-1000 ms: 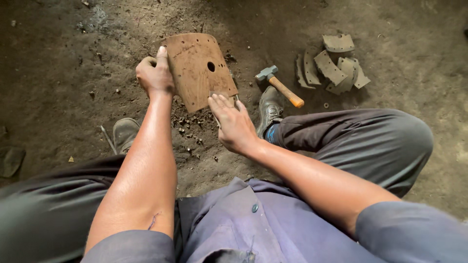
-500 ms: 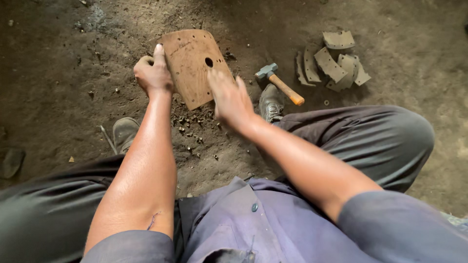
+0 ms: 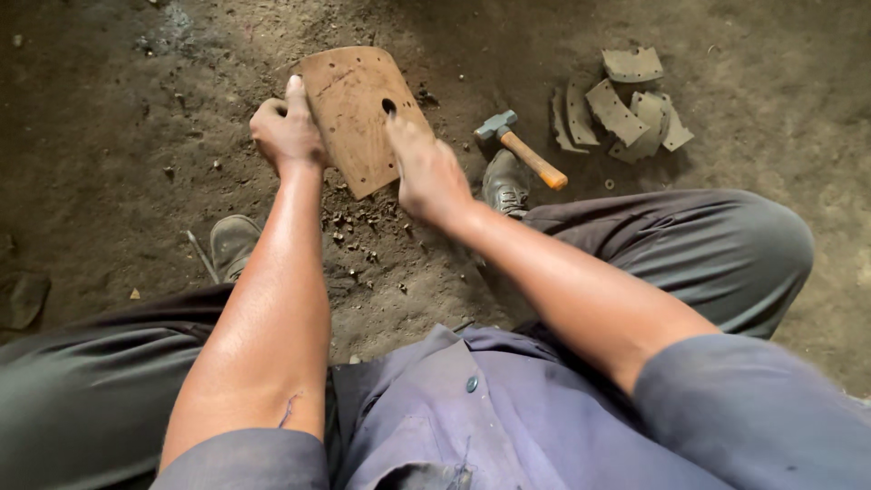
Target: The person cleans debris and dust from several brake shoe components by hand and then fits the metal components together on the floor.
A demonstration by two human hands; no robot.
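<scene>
A curved brown plate [image 3: 358, 113] with one round hole and several small ones stands tilted on the dirt floor between my feet. My left hand [image 3: 286, 132] grips its left edge, thumb up along the rim. My right hand [image 3: 425, 168] lies on the plate's right side just below the round hole, fingers pressed flat against the surface. Small bits of debris [image 3: 358, 231] lie on the ground under the plate.
A hammer [image 3: 522, 150] with an orange wooden handle lies right of the plate, by my right shoe [image 3: 506, 186]. A pile of curved grey lining pieces [image 3: 621, 104] sits farther right. My left shoe [image 3: 233, 245] is at lower left, a thin metal rod [image 3: 201, 256] beside it.
My right hand has risen from the ground below the plate onto the plate's right side. The left hand keeps its hold; the plate has barely shifted.
</scene>
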